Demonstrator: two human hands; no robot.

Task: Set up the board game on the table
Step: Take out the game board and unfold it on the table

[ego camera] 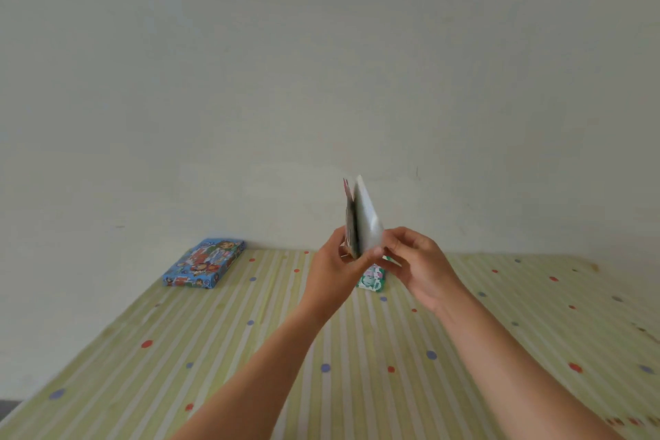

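Pinching the folded game board by its lower edge, left hand and right hand hold it upright above the table at 12 o'clock. Best to part the leaves evenly and lay it flat, clear of the blue box at 10 o'clock.

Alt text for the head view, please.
The left hand and right hand hold a folded game board upright over a table with a striped, dotted cloth. A blue box lies at the far left by the wall; a small green box shows behind the hands.
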